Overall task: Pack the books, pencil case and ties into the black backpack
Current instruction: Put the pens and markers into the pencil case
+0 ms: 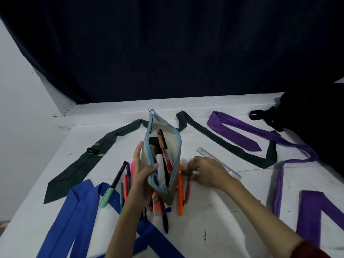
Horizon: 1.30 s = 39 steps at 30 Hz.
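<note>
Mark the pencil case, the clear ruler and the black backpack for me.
Grey blue-zipped pencil case [176, 144], head view, right side wall.
Clear plastic ruler [205, 152], head view, far end.
Black backpack [316, 116], head view, main body.

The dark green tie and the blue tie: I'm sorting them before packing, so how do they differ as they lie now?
The dark green tie with yellow stripes lies farther back, passing behind the pencil case; the plain blue tie lies nearest the camera. The green one has no pens on it; the blue one has pens across it, and the left forearm crosses over it. Both lie unfolded on the white table, outside the black backpack.
</note>
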Motion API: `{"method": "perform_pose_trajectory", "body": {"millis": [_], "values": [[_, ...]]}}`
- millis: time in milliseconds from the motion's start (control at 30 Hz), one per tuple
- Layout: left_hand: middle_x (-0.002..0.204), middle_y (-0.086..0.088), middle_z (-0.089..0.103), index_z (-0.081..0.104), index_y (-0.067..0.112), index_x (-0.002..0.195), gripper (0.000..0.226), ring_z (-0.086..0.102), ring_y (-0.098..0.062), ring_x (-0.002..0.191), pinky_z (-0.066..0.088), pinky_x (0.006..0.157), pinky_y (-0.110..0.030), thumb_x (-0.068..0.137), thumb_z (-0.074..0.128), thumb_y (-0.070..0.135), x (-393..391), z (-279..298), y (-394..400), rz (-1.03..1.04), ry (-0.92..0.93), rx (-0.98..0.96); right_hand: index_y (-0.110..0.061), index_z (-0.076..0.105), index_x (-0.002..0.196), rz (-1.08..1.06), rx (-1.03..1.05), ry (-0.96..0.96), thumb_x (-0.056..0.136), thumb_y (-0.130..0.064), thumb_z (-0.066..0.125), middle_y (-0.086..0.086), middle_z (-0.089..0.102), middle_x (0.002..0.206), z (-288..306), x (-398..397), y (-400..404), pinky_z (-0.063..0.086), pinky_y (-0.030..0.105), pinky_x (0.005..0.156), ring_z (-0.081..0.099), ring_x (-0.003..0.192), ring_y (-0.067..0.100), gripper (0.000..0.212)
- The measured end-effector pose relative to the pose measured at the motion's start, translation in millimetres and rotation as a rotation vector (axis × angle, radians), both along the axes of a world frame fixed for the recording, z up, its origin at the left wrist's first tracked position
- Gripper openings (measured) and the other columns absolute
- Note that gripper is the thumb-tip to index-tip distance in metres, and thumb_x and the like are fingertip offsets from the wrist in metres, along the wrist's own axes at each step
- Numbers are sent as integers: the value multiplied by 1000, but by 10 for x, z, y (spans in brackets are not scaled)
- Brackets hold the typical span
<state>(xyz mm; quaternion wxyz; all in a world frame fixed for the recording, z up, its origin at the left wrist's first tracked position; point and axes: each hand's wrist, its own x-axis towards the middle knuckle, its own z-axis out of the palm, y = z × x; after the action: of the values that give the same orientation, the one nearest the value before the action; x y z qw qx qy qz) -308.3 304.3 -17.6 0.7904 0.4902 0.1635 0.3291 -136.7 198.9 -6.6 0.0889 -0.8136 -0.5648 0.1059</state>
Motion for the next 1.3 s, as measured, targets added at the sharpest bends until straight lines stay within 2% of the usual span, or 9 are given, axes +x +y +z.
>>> {"method": "perform_pose_trajectory", "body": {"millis": [133,267,433,567,700,900,1033,1167,1300], "values": [[137,-2,47,33,40,140,95,55,-27,118,54,84,-44,53,69,26,-14,-27,40,-9,5,-7,-23,63,116,134,-31,-144,90,-25,61,-7,50,121,47,53,-59,45,30,76,56,99,21,26],[126,1,54,33,39,140,96,63,-21,106,55,77,-42,52,69,24,-27,-19,49,-14,-15,-22,-28,66,110,53,-45,-84,85,-31,66,-7,64,111,97,237,-195,41,25,72,60,97,19,25],[129,-1,52,33,42,138,94,61,-25,109,55,76,-41,54,70,23,-32,-14,47,-13,-20,-26,-10,73,83,-292,247,296,81,-15,72,6,63,67,664,466,-406,39,25,55,59,64,26,6],[133,-13,47,36,45,134,87,58,-33,102,54,70,-43,58,70,22,34,-13,-21,-26,-9,-6,0,68,70,-326,623,782,75,-6,74,1,62,52,1218,39,-325,32,11,37,45,37,2,11],[133,-19,46,36,42,136,88,58,-35,98,55,65,-38,58,70,19,85,-6,-85,-14,-52,-21,-4,64,71,-254,414,629,77,-7,73,2,66,61,1282,-403,30,52,23,53,63,56,10,12],[134,-16,46,33,42,138,91,59,-30,102,54,70,-34,57,70,22,93,-1,-98,2,-39,10,-5,66,79,-227,286,329,80,-26,72,2,64,66,1174,-495,333,39,19,43,55,55,11,22],[134,-14,48,30,41,140,93,59,-34,110,55,77,-40,58,70,20,77,12,-81,-19,-63,-6,-7,61,91,-235,351,460,85,-18,61,9,63,76,1221,-497,315,45,22,51,53,56,13,13],[136,-16,46,33,40,139,89,58,-35,112,55,78,-42,61,69,18,79,-2,-74,-16,-73,-19,-9,46,106,-212,297,819,89,2,47,11,53,82,1199,-588,289,55,32,57,55,58,15,21],[138,-12,47,32,39,140,91,58,-32,113,55,76,-39,60,68,15,90,-10,-85,-20,-87,-26,-11,49,113,-193,285,545,86,-2,51,11,60,104,1062,-719,308,56,40,74,61,85,24,29]]}}
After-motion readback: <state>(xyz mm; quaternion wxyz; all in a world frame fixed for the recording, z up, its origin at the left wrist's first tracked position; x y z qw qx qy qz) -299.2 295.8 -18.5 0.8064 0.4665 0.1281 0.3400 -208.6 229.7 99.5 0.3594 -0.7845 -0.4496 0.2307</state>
